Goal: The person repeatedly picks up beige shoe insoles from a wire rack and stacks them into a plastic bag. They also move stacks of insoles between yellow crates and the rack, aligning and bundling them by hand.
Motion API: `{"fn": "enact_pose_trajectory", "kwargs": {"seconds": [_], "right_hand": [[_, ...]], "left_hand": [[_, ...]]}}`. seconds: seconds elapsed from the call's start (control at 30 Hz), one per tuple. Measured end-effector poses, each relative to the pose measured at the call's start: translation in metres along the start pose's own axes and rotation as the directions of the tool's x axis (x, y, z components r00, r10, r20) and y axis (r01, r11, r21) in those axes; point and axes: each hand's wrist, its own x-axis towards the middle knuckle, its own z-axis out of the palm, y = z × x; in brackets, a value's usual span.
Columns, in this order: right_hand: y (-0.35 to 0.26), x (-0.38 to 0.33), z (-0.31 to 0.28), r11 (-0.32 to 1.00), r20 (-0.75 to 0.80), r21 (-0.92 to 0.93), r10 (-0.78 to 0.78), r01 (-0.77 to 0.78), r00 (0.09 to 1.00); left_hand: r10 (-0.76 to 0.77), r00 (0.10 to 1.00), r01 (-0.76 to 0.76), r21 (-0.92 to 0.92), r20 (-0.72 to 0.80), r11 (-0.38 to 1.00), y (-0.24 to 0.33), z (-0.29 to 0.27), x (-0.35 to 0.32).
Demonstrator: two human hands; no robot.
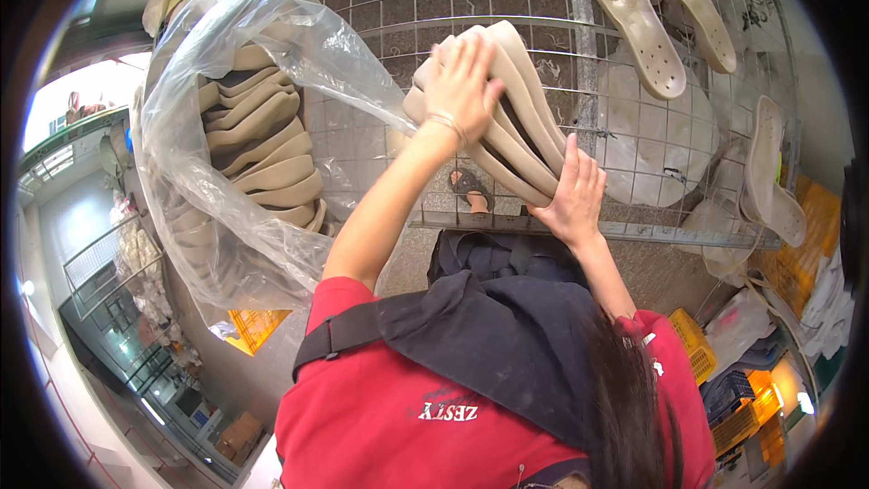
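Toward one o'clock in the head view, over a silver wire-mesh worktop (584, 81), stands a fanned stack of beige foam insoles (527, 95). The left hand (460, 86) lies flat, fingers spread, against its upper side; the right hand's (572, 195) grip is part-closed around its lower end. At ten o'clock, a clear plastic bag (317, 45) holds more insoles (262, 136).

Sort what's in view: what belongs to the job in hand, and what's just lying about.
In the job:
left hand and right hand
stacked soles at both hands
wire rack
likely, clear bag, bagged soles, loose soles

Apparently just lying about:
yellow crate, lower right
orange crate, lower left
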Motion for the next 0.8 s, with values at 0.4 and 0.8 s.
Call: {"fn": "enact_pose_trajectory", "kwargs": {"seconds": [0.4, 0.8], "right_hand": [[0.014, -0.008, 0.010, 0.986, -0.134, 0.152, -0.044, 0.064, 0.990], [0.014, -0.013, 0.005, 0.976, -0.084, 0.215, 0.041, -0.022, 0.996]], "left_hand": [[0.573, 0.794, -0.510, -0.292, 0.203, 0.809, 0.075, -0.039, -0.064], [0.130, 0.991, -0.128, -0.153, 0.008, 0.980, 0.011, -0.006, 0.017]]}}
